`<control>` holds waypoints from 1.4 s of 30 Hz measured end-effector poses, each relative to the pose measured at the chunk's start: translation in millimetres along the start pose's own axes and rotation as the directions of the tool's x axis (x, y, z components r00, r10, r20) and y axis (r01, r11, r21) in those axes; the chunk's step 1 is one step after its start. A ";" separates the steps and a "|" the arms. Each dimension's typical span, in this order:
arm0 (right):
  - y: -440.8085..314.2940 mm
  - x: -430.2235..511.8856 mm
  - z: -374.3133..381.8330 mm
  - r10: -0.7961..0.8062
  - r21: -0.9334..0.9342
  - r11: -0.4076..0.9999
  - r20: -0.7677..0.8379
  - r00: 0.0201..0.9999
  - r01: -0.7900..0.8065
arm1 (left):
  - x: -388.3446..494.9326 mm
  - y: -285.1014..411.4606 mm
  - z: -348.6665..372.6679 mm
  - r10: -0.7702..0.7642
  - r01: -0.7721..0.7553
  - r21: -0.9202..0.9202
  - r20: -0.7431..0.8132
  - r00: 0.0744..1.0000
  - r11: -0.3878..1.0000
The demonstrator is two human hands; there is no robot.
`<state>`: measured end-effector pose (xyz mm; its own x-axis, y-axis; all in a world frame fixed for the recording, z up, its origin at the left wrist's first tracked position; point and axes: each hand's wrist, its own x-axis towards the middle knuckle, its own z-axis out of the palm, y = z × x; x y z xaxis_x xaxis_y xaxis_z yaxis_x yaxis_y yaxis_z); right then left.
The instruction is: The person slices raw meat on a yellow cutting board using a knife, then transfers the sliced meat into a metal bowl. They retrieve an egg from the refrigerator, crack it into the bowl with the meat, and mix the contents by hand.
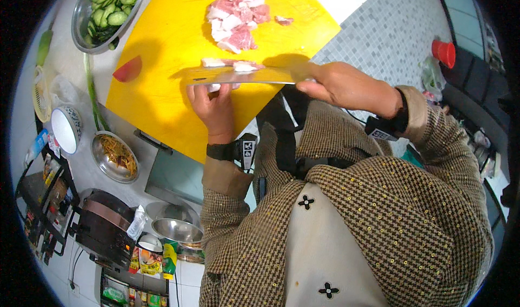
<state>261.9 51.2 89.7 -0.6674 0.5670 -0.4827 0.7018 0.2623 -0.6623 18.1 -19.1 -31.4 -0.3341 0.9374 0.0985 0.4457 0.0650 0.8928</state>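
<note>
My right hand [345,85] grips the handle of a wide-bladed kitchen knife [243,77], its blade lying across the yellow cutting board [170,116]. Just beyond the blade are two strips of pale, fatty meat [245,66]. On the near side, the fingers of my left hand [213,112] rest at the blade on a small piece of meat [214,87], mostly covered by fingers and knife. Farther up the board sits a pile of sliced raw meat [237,18], with one small scrap [284,20] to its right. A reddish wedge [128,69] lies near the board's left edge.
Left of the board stand a metal bowl of sliced cucumber [109,12], green onion stalks [92,96], a patterned white bowl [65,130] and a metal dish of shredded food [118,154]. A dark electric cooker [105,225] is lower left. A red bin [443,54] appears far right.
</note>
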 end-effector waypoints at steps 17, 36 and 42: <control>-13.8 39.2 12.6 -0.032 0.099 0.994 -0.036 0.999 0.036 | 4.4 -4.8 4.1 0.030 -0.032 -0.048 -0.041 0.999 0.998; -14.0 71.6 30.6 -0.042 0.070 0.996 -0.142 0.989 0.052 | 9.5 -20.6 5.9 0.105 -0.101 0.048 -0.079 0.991 0.994; 4.8 46.7 16.6 0.003 -0.006 1.000 -0.131 0.991 -0.004 | 8.2 -23.0 -2.5 0.086 -0.089 -0.024 -0.113 0.990 0.996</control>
<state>230.0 66.0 54.5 -0.6265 0.6656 -0.4056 0.7061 0.2645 -0.6568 3.0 -13.8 -50.0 -0.3858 0.8950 0.2240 0.4535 -0.0275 0.8908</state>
